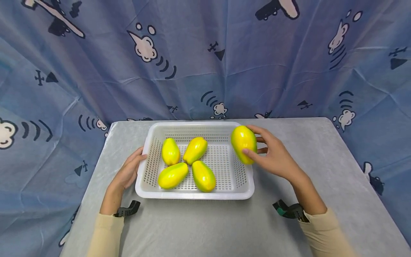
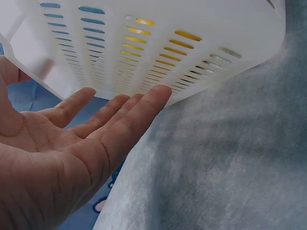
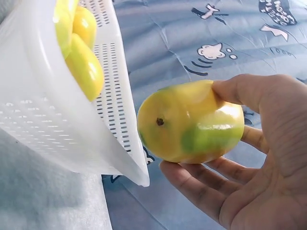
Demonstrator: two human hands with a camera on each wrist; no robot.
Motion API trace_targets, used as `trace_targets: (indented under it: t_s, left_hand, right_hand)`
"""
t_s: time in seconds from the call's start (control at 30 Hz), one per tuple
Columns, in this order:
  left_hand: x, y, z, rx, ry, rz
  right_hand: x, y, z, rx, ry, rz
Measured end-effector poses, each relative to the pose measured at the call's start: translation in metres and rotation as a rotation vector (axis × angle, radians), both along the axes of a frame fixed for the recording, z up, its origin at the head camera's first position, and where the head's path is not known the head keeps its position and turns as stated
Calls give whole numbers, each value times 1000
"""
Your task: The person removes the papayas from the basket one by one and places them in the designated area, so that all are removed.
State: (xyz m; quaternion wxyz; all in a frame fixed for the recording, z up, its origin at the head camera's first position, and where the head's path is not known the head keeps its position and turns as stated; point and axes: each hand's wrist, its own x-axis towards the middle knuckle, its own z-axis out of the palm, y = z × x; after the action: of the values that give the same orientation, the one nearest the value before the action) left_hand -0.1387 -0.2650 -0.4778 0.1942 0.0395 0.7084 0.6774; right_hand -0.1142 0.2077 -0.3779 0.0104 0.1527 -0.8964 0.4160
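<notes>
My right hand [image 1: 275, 154] grips a yellow-green fruit [image 1: 244, 144], holding it at the right rim of a white slotted basket [image 1: 196, 196]. In the right wrist view, the thumb and fingers of the right hand [image 3: 254, 158] lie around the fruit [image 3: 189, 124], beside the basket [image 3: 43, 120]. Four similar fruits lie in the basket's left and middle part, one of them at the lower middle [image 1: 203, 176]. The left hand [image 1: 128, 169] touches the basket's left rim with its fingers; in the left wrist view the fingers of that hand [image 2: 96, 139] extend along the basket's slotted wall [image 2: 158, 28].
The basket stands on a grey covered table [image 1: 199, 228]. Behind the table hangs a blue patterned cloth [image 1: 192, 71]. Black straps with small devices sit on both wrists, the left [image 1: 127, 209] and the right [image 1: 290, 210].
</notes>
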Motion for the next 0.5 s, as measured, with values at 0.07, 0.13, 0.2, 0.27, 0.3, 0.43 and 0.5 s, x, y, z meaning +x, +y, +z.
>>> trace_targets:
  t_s: [0.07, 0.13, 0.2, 0.27, 0.3, 0.43, 0.5]
  left_hand:
    - [0, 0, 0, 0, -5, 0]
    - [1, 0, 0, -1, -10, 1]
    - [0, 0, 0, -3, -13, 5]
    - [0, 0, 1, -3, -15, 6]
    - [0, 0, 1, -2, -17, 7]
    - [0, 1, 2, -4, -23, 4]
    - [0, 1, 2, -4, -23, 1]
  right_hand:
    - [0, 3, -1, -9, 8, -19]
    - [0, 6, -1, -19, 15, -35]
    - [-1, 9, -2, -32, 20, -46]
    - [-1, 11, -3, -52, 21, -52]
    - [-1, 13, -4, -62, 18, -55]
    - [-1, 19, -9, -89, 3, -74]
    - [-1, 21, -12, -96, 0, -85]
